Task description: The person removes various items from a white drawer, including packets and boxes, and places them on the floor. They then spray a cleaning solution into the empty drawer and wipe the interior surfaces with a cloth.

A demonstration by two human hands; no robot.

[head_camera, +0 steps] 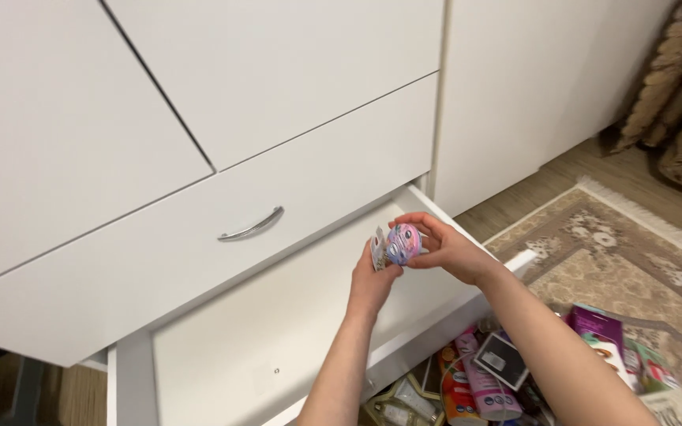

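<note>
Both of my hands are raised over an open white drawer of a white cabinet. My right hand grips a small round pink and blue container from the right side. My left hand comes up from below and holds a small white packet pressed against the left of the round container. The two items touch each other between my fingers. The inside of the drawer below my hands looks bare and white.
A shut drawer with a curved metal handle sits above the open one. A heap of tubes, boxes and packets lies on the floor by the drawer front. A patterned beige rug covers the floor to the right.
</note>
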